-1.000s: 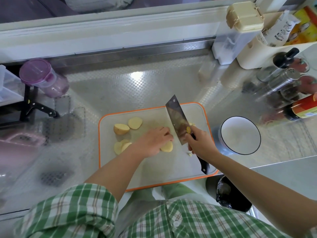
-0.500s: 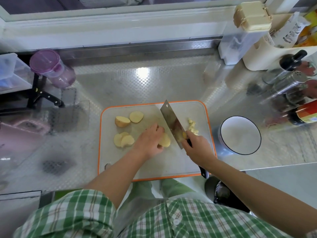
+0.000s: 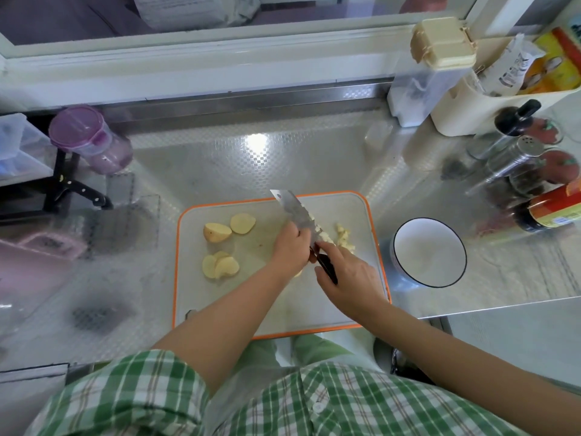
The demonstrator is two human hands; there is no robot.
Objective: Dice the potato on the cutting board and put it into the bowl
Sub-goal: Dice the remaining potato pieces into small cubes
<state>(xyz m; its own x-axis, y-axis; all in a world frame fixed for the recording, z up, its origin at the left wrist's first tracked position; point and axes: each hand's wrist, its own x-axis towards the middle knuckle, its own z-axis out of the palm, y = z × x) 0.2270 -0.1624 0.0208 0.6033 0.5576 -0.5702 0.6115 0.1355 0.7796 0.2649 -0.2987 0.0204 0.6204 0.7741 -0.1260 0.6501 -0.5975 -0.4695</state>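
Steel counter (image 3: pixel 220 158) carries an orange-rimmed cutting board (image 3: pixel 235 297). On it the right hand (image 3: pixel 349 275) grips the black handle of a knife (image 3: pixel 295 212), blade pointing to eleven o'clock. The left hand (image 3: pixel 290 247) curls over a potato piece (image 3: pixel 298 273), almost fully hidden. Potato slices (image 3: pixel 220 265) lie at nine o'clock of the hands, diced bits (image 3: pixel 344 239) at two o'clock. A white bowl (image 3: pixel 429 253) stands at three o'clock of the board.

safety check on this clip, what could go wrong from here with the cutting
1. Fingers of the left hand sit right against the knife blade, so a slip might nick them.
2. The potato piece under that hand is small and mostly hidden, so it may shift mid-cut.
3. The diced potato lies on the cutting board, apart from the bowl; bits could spill in transfer.
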